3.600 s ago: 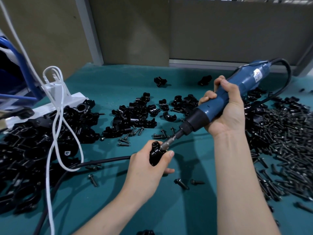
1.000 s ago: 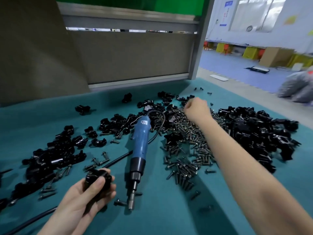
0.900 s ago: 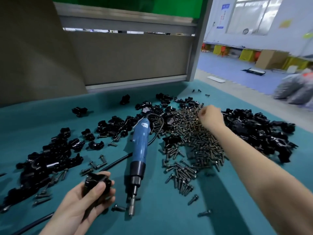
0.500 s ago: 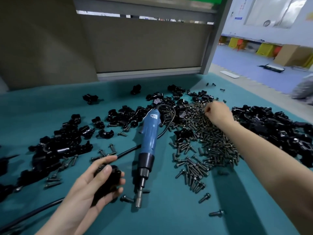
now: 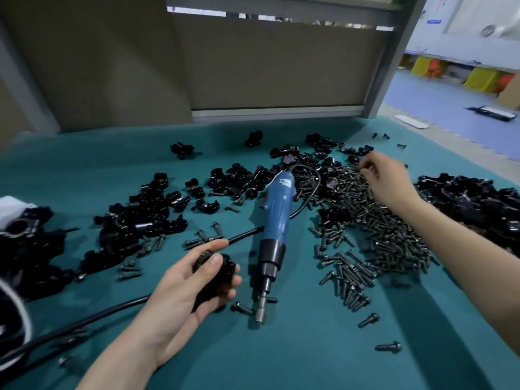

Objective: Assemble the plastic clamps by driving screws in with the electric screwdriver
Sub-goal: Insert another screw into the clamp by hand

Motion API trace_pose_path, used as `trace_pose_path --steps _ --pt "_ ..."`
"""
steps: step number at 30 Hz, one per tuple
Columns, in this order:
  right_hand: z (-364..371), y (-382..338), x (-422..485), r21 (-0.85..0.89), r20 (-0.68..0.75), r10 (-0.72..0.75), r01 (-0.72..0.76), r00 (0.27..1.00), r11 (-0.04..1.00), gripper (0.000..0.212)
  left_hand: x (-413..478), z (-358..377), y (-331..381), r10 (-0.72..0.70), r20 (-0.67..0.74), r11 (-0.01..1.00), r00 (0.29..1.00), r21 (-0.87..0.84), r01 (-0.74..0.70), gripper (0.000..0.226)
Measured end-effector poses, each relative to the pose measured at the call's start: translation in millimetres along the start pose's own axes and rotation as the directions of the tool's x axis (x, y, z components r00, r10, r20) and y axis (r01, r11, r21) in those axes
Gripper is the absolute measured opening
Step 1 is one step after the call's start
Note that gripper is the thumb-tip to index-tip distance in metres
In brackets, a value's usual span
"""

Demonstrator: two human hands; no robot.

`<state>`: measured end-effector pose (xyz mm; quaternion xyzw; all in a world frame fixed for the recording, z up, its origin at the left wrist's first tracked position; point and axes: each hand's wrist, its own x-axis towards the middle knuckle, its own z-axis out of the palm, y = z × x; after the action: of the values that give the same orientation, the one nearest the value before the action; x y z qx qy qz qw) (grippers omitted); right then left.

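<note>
Since the next move hinges on getting a screw and the driver back to the clamp, here's how I read it from my end.

The teal surface point(image 5: 309, 358) is big. A panel wall point(image 5: 267, 66) runs along the far side, and the right edge drops off toward the floor just past the right heap of clamp parts point(image 5: 475, 201). A left heap of clamp parts point(image 5: 132, 223) sprawls on the other side. The best open room is the bare strip nearest me.

The screw pile point(image 5: 391, 232) fills the middle right. The electric screwdriver point(image 5: 277, 218) lies flat between the hands. Its long axis runs roughly away from me, bit end toward me, and the cord point(image 5: 84, 319) leaves the far end and loops back across to the left.

The bit tip sits just right of the left hand point(image 5: 171, 296), which is palm-up with fingers and thumb curled round one clamp point(image 5: 218, 275). So the left is nearer the driver, but it's busy.

The right hand point(image 5: 389, 180) is out at the far edge of the screw pile, well apart from the blue body. Its fingertips are pinched together down among the screws, and I can't tell if one's actually caught between them.

My guess is the right hand comes back toward me and leftward with a screw, then takes the driver. A couple of loose screws point(image 5: 242, 308) lie right beside the bit, so mind those.
</note>
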<state>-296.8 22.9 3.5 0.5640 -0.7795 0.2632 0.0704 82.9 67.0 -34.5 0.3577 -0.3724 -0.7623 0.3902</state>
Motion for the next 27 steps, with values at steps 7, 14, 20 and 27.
trace_pose_path --steps 7,14,20,27 --pt "-20.1 -151.4 -86.3 0.566 0.22 -0.405 0.222 0.887 0.794 0.023 -3.4 0.7 3.8 -0.021 0.001 0.998 1.0 -0.055 0.021 0.034" --pt "4.0 -181.0 -118.0 0.63 0.273 -0.498 0.238 0.823 0.739 0.014 -3.9 1.9 4.2 -0.015 0.023 0.997 1.0 -0.076 0.017 0.044" --pt "3.6 -180.4 -119.4 0.666 0.227 -0.558 0.291 0.798 0.687 0.016 -2.5 0.7 4.3 -0.017 0.053 0.998 0.998 -0.062 0.02 0.046" --pt "5.2 -179.8 -119.0 0.67 0.205 -0.566 0.307 0.799 0.676 0.014 -2.6 0.0 3.8 -0.02 0.038 0.997 0.999 -0.078 0.023 0.037"
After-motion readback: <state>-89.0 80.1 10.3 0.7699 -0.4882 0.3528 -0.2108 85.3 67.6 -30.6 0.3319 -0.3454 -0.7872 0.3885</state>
